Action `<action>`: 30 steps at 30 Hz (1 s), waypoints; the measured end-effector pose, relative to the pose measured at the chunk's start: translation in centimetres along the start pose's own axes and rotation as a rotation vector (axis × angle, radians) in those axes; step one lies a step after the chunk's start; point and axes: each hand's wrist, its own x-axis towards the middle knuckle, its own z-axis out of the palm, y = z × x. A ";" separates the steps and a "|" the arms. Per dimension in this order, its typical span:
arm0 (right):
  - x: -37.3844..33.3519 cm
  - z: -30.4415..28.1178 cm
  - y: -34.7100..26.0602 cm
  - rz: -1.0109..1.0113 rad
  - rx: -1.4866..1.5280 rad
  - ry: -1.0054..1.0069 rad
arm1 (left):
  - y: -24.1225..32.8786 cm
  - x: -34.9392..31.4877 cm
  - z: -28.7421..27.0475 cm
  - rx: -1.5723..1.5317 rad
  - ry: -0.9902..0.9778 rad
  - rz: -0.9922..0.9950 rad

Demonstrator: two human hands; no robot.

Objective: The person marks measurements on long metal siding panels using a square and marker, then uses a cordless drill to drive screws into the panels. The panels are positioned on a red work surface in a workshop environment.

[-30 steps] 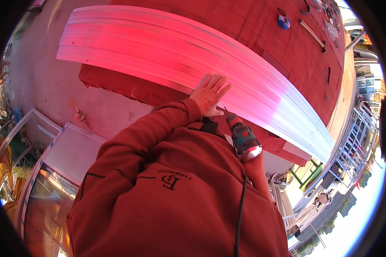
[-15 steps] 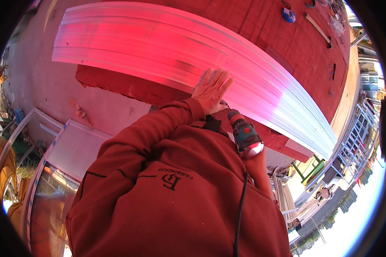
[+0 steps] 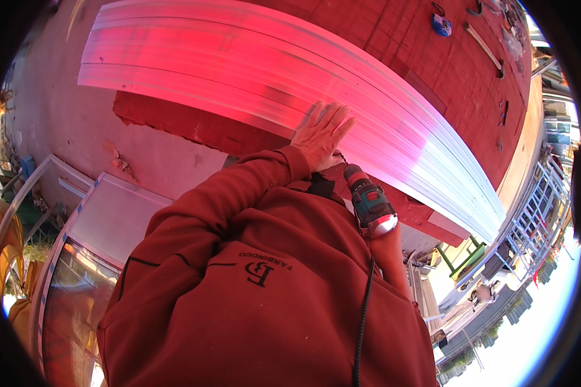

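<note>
My left hand [image 3: 321, 137] lies flat, fingers stretched, on the near edge of a wide bundle of long metal profiles [image 3: 226, 61]. The profiles look pink on the left and silvery white toward the right end. A power drill [image 3: 372, 203], teal, black and red, is beside my left hand, its nose pointing at the profiles' near side. My right hand [image 3: 385, 240] is behind the drill and grips it; its fingers are mostly hidden. The drill's tip is not clearly visible.
The profiles rest on a red workbench [image 3: 394, 32]. At its far right lie a blue-and-white roll [image 3: 441, 26] and a long-handled tool [image 3: 484, 48]. A framed panel [image 3: 116, 216] stands at left. A black cord [image 3: 363, 322] hangs down my front. Metal racks [image 3: 536, 200] stand at right.
The view has shifted very slightly. Both hands, the drill and the profiles keep the same places relative to each other.
</note>
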 end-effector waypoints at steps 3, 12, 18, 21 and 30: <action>0.0 0.0 -0.1 -0.008 0.009 0.007 | 0.0 0.0 0.0 0.010 -0.006 -0.003; 0.2 -0.2 0.2 -0.006 -0.005 -0.014 | 0.1 0.1 -0.1 0.027 -0.030 -0.009; 1.5 -1.0 0.4 0.036 -0.037 -0.117 | 0.0 -0.2 -1.1 0.018 -0.018 -0.002; 1.6 -1.6 -0.7 0.006 -0.080 -0.120 | 1.9 0.5 -3.3 -0.588 0.040 0.064; 3.3 -3.1 -4.0 -0.131 -0.291 -0.207 | 9.2 1.6 -5.8 -1.242 0.148 0.364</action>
